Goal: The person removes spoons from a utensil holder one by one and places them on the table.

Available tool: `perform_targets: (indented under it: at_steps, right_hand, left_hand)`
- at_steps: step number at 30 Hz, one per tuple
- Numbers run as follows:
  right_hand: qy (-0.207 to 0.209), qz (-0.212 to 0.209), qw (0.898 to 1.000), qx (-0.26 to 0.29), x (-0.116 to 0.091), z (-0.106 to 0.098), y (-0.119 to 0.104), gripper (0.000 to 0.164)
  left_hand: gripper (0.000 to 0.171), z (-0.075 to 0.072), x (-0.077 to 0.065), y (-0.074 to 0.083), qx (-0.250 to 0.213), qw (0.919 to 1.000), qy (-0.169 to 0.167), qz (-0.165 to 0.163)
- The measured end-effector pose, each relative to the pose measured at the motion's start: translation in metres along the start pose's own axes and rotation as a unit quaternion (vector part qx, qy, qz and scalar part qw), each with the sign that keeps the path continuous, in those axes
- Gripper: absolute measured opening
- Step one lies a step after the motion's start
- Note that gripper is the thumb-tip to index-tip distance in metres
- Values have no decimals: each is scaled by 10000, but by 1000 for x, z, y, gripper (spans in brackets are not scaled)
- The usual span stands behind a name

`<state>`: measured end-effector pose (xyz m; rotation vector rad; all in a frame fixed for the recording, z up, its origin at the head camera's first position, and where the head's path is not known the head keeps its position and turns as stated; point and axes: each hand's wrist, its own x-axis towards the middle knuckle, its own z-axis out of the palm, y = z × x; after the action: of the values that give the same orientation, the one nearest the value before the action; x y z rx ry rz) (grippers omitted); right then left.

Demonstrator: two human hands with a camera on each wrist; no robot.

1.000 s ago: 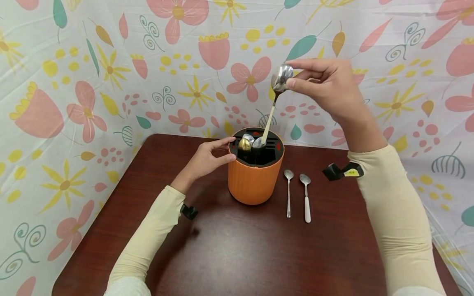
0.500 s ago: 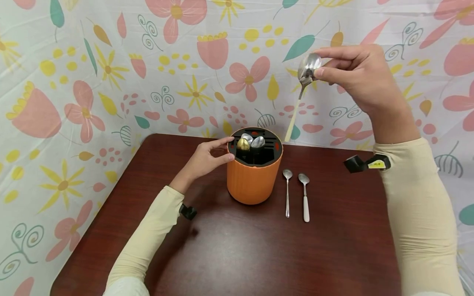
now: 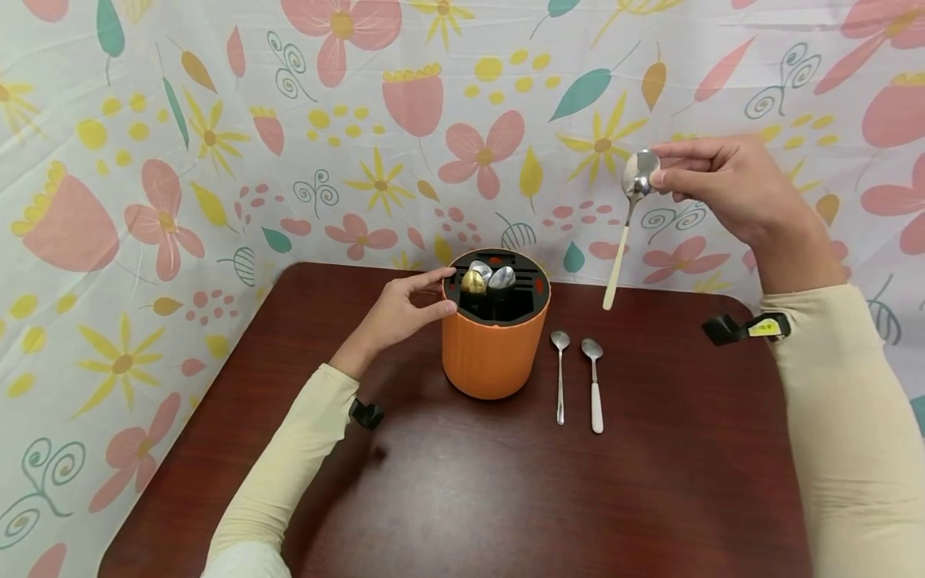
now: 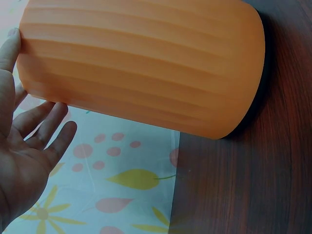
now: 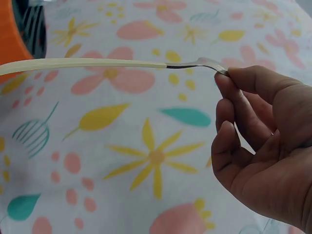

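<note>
A floral-print cloth (image 3: 311, 152) in pink, yellow and teal forms the backdrop behind a dark reddish-brown surface (image 3: 448, 498), where a person in cream sleeves (image 3: 838, 401) handles spoons. Near the far edge of the surface stands an upright orange container (image 3: 491, 361), ribbed down its side and topped with a slotted black insert (image 3: 515, 258).

The person's left hand (image 3: 401, 313) rests at the container's rim, thumb and forefinger spread apart and touching it, the other fingers loosely extended. The right hand (image 3: 744, 185), raised to the right of the container, pinches a cream-handled spoon (image 3: 623, 241) by its metal bowl between thumb and fingers. That spoon is held bowl up and apart from the container, its handle hanging down at a slant.

Just beside the container on its right, a white-handled spoon (image 3: 596, 393) and a slimmer all-metal spoon (image 3: 560, 377) lie side by side, near but not touching, bowls toward the cloth. A black device (image 3: 367, 413) sits at the left wrist. Clustered in the insert, bowls up, are a gold-coloured spoon (image 3: 473, 282) and two silver spoons (image 3: 502, 277), their handles hidden inside.
</note>
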<state>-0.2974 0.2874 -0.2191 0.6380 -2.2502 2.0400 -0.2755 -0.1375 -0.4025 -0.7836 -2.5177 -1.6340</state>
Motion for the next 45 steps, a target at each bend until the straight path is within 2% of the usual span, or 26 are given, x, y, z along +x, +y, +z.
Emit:
perform_targets:
  at_steps: [3, 12, 16, 24, 34, 45]
  right_hand:
    - [-68, 169, 9998, -30, -2, -10, 12, 29]
    - [-100, 751, 9942, -763, -15, -37, 48, 32]
    - [-233, 845, 9893, -1165, -19, -45, 65, 33]
    - [-184, 1293, 9819, -1373, -33, -54, 95, 35]
    - [-292, 1650, 9823, -839, -47, -55, 135, 31]
    - [-739, 1916, 9782, -300, -65, -63, 176, 32]
  left_hand:
    - [57, 0, 0, -1, 17, 10000, 1, -21]
    - [57, 0, 0, 0, -3, 10000, 10, -28]
    - [58, 0, 0, 0, -17, 10000, 17, -12]
    - [57, 0, 1, 0, -3, 10000, -18, -83]
    - [57, 0, 1, 0, -10, 10000, -12, -74]
    - [58, 0, 0, 0, -46, 9999, -21, -119]
